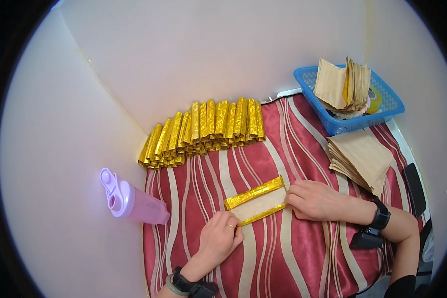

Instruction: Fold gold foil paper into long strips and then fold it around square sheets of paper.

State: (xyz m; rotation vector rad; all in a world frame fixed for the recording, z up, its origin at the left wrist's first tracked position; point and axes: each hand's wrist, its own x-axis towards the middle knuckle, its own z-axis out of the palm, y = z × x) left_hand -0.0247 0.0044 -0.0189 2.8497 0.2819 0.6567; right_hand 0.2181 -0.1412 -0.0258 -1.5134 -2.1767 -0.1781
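Bright, diffuse illumination with soft, faint shadows, small glints on the gold-edged paper, and fisheye curvature ending in black corners.

Black wristbands, gold ring, pale bangle

Gold-edged paper, partly folded, lying aslant

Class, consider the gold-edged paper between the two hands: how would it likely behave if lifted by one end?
The paper is probably light, looking like a thin sheet. Its flat pale middle may flop, while the gold strips along two edges, seemingly folded, could stiffen it lengthwise.
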